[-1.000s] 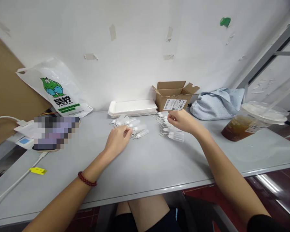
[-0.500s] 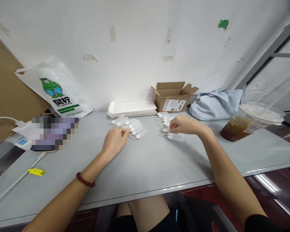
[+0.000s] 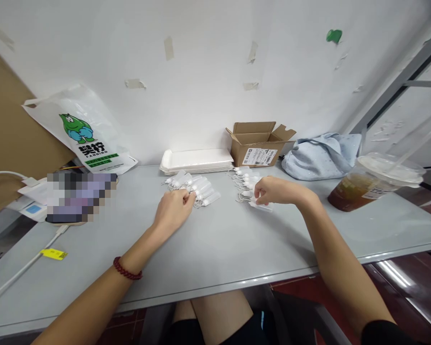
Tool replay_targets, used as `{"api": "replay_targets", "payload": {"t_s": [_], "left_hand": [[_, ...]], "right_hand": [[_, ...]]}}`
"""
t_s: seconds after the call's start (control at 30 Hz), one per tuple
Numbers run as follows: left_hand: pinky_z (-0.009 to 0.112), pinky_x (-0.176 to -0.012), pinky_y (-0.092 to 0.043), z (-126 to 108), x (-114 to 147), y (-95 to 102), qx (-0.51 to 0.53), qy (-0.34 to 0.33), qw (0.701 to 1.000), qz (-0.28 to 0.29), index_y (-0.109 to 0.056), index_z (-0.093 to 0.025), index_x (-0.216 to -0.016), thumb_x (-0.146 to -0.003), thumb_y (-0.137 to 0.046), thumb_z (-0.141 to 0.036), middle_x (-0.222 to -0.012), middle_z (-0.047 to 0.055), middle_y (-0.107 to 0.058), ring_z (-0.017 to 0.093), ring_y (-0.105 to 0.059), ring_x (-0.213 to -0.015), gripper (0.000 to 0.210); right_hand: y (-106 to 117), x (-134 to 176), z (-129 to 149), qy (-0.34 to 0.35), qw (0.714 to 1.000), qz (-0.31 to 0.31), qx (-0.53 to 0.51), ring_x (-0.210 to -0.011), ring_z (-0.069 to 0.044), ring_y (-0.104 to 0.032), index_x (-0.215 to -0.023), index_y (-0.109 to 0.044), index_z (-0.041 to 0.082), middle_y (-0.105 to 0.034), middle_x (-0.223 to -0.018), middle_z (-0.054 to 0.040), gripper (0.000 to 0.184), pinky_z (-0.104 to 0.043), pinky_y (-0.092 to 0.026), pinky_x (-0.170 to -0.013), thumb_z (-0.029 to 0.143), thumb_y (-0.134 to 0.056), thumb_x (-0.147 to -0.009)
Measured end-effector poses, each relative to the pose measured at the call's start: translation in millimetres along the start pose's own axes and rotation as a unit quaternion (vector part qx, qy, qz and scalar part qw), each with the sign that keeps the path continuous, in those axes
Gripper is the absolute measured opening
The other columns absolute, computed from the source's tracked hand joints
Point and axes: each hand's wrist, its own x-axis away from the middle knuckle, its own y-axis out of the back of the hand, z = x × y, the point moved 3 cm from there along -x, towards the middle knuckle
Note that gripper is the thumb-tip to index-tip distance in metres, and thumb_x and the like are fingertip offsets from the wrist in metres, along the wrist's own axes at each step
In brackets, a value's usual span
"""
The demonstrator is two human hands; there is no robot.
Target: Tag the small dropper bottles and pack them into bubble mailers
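Note:
Small translucent plastic pieces with white caps and thin string loops lie on the grey table in two groups. Beside the left group (image 3: 203, 188), my left hand (image 3: 174, 208) rests closed, its thumb against the curled forefinger. Whether anything sits between those fingers is hidden. Over the near end of the right group (image 3: 249, 178) is my right hand (image 3: 282, 190), fingers pinched downward. Its fingertips are on the nearest translucent capped piece (image 3: 265, 208), which lies with its string loop to the left. Part of that row is covered by the right hand.
Behind the groups lie a stack of white trays (image 3: 197, 160) and an open cardboard box (image 3: 258, 148). A blue cloth bag (image 3: 321, 155) and a plastic drink cup (image 3: 375, 182) with straw stand right. Left are a phone (image 3: 89, 196), a cable (image 3: 21, 270) and a white plastic bag (image 3: 93, 129).
The nearest piece under my right hand has turned and looks narrower. My right fingers have shifted slightly toward me and to the right. The left hand has hardly moved.

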Motion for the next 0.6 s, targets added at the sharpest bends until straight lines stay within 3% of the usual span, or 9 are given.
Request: {"api": "replay_targets", "payload": {"t_s": [0.33, 0.5, 0.6], "left_hand": [[0.027, -0.053, -0.025, -2, 2, -3.3, 0.003, -0.01, 1.0, 0.007, -0.027, -0.022, -0.049, -0.083, -0.044, -0.038, -0.047, -0.003, -0.038, 0.013, -0.034, -0.048, 0.041], [0.028, -0.052, -0.026, -4, 4, -4.4, 0.011, -0.017, 1.0, 0.006, -0.028, -0.021, -0.049, -0.083, -0.045, -0.038, -0.046, -0.003, -0.037, 0.013, -0.034, -0.048, 0.041], [0.027, -0.053, -0.031, -8, 5, -4.9, 0.071, -0.027, 0.997, 0.02, -0.04, -0.02, -0.052, -0.083, -0.048, -0.04, -0.051, -0.002, -0.044, 0.012, -0.04, -0.051, 0.038]], "right_hand": [[-10, 10, 28, -0.043, 0.989, 0.005, 0.142, -0.063, -0.018, -0.054, -0.071, -0.063, 0.017, -0.061, -0.081, -0.0091, 0.009, -0.028, -0.034, -0.051, 0.011, -0.064, -0.064], [-11, 7, 28, 0.02, 0.995, -0.034, 0.094, -0.056, -0.014, -0.046, -0.065, -0.057, 0.019, -0.057, -0.07, -0.0043, 0.006, -0.028, -0.028, -0.05, 0.015, -0.062, -0.065], [-8, 5, 31, 0.09, 0.993, -0.077, 0.027, -0.056, -0.013, -0.044, -0.062, -0.054, 0.019, -0.054, -0.064, -0.001, 0.007, -0.027, -0.027, -0.051, 0.019, -0.058, -0.069]]}}
